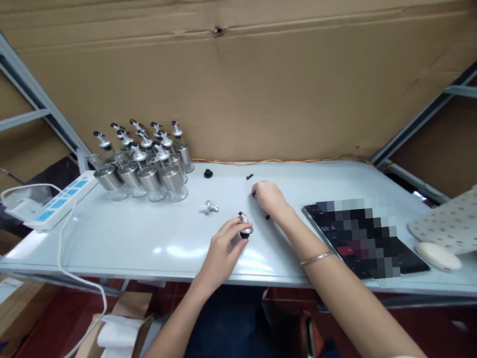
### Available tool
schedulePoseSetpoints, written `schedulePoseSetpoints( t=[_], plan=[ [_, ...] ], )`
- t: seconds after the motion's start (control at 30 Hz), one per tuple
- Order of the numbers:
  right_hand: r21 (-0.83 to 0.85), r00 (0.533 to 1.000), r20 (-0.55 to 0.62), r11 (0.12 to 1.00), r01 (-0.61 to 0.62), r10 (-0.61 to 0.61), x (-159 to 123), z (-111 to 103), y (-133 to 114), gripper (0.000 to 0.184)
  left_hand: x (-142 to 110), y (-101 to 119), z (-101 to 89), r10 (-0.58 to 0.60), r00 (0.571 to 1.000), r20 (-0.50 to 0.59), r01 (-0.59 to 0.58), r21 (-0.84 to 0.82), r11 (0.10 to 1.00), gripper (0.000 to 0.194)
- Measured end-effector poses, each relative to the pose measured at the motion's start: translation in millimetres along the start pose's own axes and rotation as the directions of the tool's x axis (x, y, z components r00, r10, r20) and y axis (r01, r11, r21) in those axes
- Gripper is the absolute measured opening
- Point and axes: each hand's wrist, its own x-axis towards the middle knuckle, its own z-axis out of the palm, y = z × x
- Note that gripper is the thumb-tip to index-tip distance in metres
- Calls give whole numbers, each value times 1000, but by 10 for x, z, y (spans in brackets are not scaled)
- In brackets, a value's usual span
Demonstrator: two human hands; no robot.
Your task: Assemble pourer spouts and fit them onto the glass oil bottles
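My left hand is closed around a small metal pourer cap with a black base, resting on the white table. My right hand reaches further back, its fingers curled down over a tiny black part at its fingertips. Another small black piece lies by that wrist. A loose metal spout lies on the table left of my hands. A black ring and a short black stick sit behind. Several glass bottles with metal pourer tops stand grouped at the back left.
A white power strip with its cable lies at the table's left end. A tablet sits at the right, with a white mouse and a dotted cloth beyond. Cardboard walls stand behind. An open box with white wrapping is below.
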Motion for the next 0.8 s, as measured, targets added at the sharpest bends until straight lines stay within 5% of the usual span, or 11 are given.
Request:
schedulePoseSetpoints(
  t=[0.27,0.37,0.57,0.67,0.8],
  plan=[
    [177,978,-205,982,67,-29,-592,-136,-118,16,6,-8,13,-7,999,-44,5,-40,999,24],
    [470,907,-389,881,44,163,-964,-26,-90,16,0,-48,36,-60,997,-47,55,-88,995,27],
    [847,853,-254,531,-31,455,-1292,248,-111,26,-10,-103,71,-151,988,-26,144,-179,973,62],
    [882,824,-275,471,11,495,-1275,258,-130,25,-14,-74,57,-179,984,19,180,-134,975,67],
    [878,846,-334,463,118,417,-1271,253,-114,17,-14,-38,42,-187,978,96,195,-88,977,76]
  ],
)
